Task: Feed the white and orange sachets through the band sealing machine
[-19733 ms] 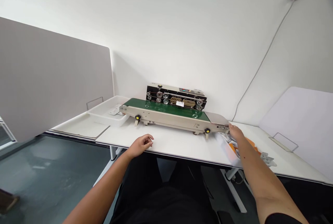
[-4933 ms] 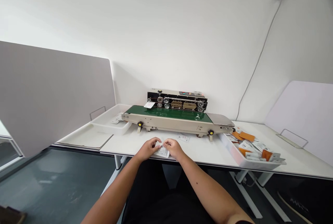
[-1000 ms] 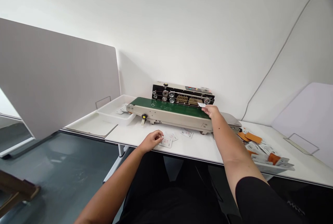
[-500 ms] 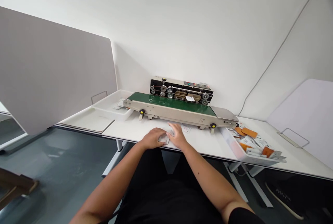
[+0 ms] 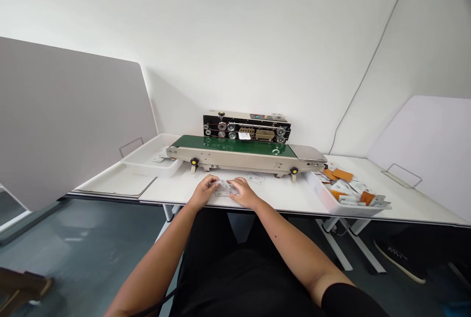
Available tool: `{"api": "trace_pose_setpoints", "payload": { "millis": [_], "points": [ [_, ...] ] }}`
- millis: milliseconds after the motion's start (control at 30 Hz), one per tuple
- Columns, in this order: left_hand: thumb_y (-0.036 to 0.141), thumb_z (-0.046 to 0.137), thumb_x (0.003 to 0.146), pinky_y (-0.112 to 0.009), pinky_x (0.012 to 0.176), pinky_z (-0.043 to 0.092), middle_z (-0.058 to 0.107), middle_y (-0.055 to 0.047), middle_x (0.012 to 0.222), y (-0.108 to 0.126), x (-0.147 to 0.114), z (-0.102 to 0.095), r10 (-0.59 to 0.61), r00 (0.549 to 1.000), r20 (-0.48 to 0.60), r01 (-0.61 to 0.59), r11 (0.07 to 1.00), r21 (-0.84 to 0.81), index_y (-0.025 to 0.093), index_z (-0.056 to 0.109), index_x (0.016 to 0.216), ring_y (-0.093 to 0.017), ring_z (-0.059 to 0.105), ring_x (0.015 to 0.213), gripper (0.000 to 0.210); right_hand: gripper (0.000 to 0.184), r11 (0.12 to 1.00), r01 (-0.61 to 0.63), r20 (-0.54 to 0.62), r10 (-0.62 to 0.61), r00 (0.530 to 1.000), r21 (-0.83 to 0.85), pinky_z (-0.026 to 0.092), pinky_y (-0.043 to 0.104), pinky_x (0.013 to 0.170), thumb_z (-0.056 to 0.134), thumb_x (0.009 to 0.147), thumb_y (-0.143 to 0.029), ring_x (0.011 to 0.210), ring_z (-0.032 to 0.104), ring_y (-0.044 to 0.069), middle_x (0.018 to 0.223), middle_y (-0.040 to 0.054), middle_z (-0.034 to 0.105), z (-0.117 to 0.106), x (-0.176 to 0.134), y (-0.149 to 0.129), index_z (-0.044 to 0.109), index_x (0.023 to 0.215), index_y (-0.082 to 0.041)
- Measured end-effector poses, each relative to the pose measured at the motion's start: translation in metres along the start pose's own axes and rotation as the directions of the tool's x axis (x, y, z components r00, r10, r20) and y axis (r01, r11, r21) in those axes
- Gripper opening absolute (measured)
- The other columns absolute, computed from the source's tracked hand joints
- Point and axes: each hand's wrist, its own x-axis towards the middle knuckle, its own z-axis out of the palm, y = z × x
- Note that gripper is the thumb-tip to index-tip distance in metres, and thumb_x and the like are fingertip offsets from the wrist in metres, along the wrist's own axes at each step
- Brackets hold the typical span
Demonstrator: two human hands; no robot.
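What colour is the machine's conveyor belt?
Green conveyor belt, showing best in the head view.

One head-worn camera looks forward and down at both hands and the table.

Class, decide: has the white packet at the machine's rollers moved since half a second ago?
Yes: the white packet has moved left, from the right brass-coloured block to the left one.

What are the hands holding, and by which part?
A packet, held at its left edge by the left hand; the right hand is at its right edge, grip unclear.
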Motion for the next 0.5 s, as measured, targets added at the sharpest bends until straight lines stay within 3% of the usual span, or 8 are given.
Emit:
{"api": "trace_pose_setpoints", "payload": {
  "millis": [133,333,400,500],
  "points": [
    [0.046,0.064,0.088,-0.029,0.076,0.051,0.062,-0.001,0.085,-0.0008,-0.001,0.0022,-0.064,0.998,0.029,0.067,0.988,-0.138,0.019,0.06,0.092,-0.018,0.061,0.08,0.027,0.05,0.999,0.02,-0.005,-0.02,1.0,0.033,0.044,0.046,0.106,0.068,0.087,-0.028,0.13,0.045,0.028,0.126,0.0101,0.063,-0.001,-0.0007,-0.0033,0.061,0.137,-0.027],
    [0.046,0.066,0.086,-0.031,0.078,0.054,0.069,-0.004,0.087,-0.0001,-0.0027,0.0014,-0.068,0.993,0.1,0.076,0.995,-0.069,0.018,0.065,0.093,-0.02,0.065,0.081,0.029,0.015,0.994,0.113,-0.005,-0.113,0.994,-0.009,0.047,0.038,0.095,0.067,0.087,-0.024,0.106,0.056,0.024,0.094,0.0071,0.066,-0.0021,-0.004,-0.0096,0.074,0.101,-0.021],
    [0.042,0.064,0.088,-0.032,0.084,0.053,0.071,-0.006,0.094,0.0027,-0.0032,0.0008,-0.026,0.99,0.14,0.025,1.0,0.006,0.018,0.069,0.097,-0.022,0.067,0.089,0.026,0.017,0.998,0.036,0.004,-0.036,0.999,0.053,0.048,0.034,0.087,0.067,0.086,-0.023,0.095,0.059,0.021,0.091,0.0051,0.065,-0.0021,-0.0054,-0.0106,0.073,0.102,-0.021],
    [0.036,0.064,0.089,-0.033,0.092,0.051,0.073,-0.007,0.104,0.0064,-0.0038,0.0018,0.046,0.971,0.233,-0.077,0.989,0.125,0.021,0.073,0.105,-0.023,0.067,0.099,0.023,0.037,0.965,-0.109,0.074,0.094,0.993,0.24,0.046,0.029,0.074,0.063,0.085,-0.021,0.073,0.056,0.015,0.081,-0.0013,0.061,-0.0028,-0.007,-0.0091,0.066,0.122,-0.024]
  ]
}}
